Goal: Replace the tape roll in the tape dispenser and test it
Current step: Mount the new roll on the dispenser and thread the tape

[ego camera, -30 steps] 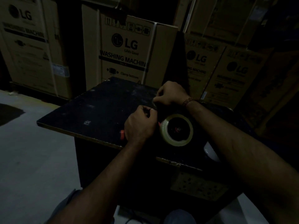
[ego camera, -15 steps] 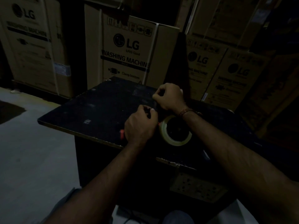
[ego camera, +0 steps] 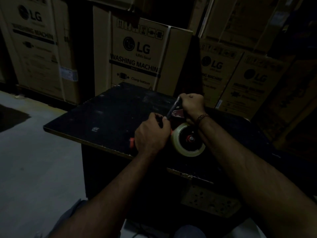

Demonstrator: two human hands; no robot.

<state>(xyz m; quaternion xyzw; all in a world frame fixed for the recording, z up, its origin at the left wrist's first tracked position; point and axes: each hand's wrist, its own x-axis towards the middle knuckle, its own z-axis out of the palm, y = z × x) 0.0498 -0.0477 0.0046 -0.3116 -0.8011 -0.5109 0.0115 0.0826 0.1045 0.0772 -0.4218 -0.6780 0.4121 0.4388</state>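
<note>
I see the tape roll (ego camera: 188, 140) seated on the red tape dispenser (ego camera: 178, 113) at the near edge of the dark table (ego camera: 106, 115). My left hand (ego camera: 151, 134) clamps the dispenser's handle — my right hand (ego camera: 193, 104) pinches a strip of tape (ego camera: 173, 107) pulled upward.

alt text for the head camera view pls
Both hands work a tape dispenser on a dark table: the right hand pulls a tape strip from the roll, the left hand steadies it. LG boxes stand behind.
</note>
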